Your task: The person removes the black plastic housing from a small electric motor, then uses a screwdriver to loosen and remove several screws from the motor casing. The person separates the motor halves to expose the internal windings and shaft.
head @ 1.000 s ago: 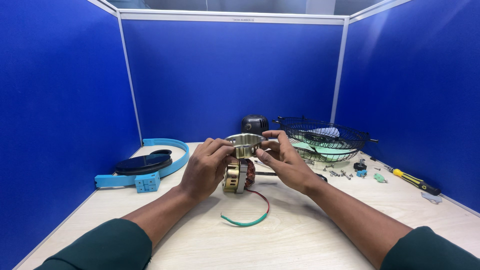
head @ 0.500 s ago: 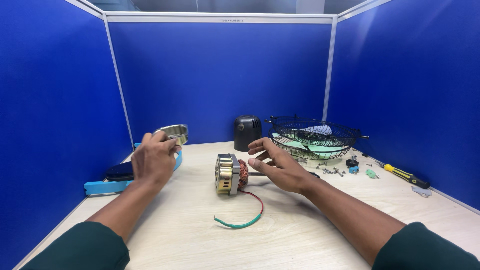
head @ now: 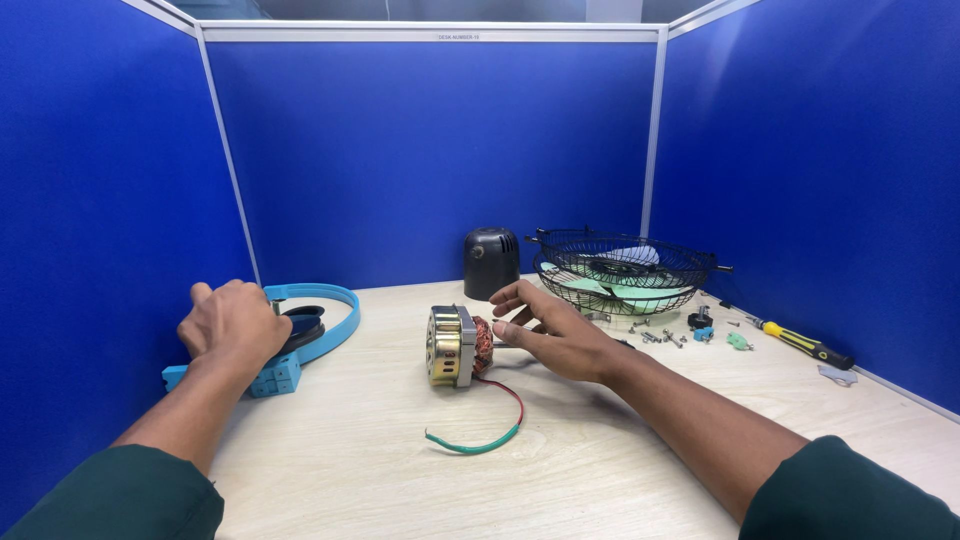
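Note:
A small fan motor (head: pixel 450 347) with a brass-coloured housing and copper windings stands on edge in the middle of the wooden table (head: pixel 380 470). A red wire (head: pixel 512 395) and a green wire (head: pixel 480 443) trail from it toward me. My right hand (head: pixel 555 335) rests at the motor's right side, fingers spread and fingertips touching the winding end. My left hand (head: pixel 232 325) is far left, low over a light blue ring part (head: pixel 335 305) and its blue block (head: pixel 275 378), fingers curled away from me. What it holds is hidden.
A black motor cover (head: pixel 490 262) stands at the back centre. A black wire fan guard (head: pixel 625 262) with pale green blades inside lies back right. Several screws (head: pixel 660 337) and a yellow-handled screwdriver (head: pixel 800 343) lie on the right. Blue partition walls enclose three sides.
My left hand lifted a silver metal cap off the motor, carried it left, then dropped down to the blue ring, where the cap is out of sight. My right hand stayed by the motor.

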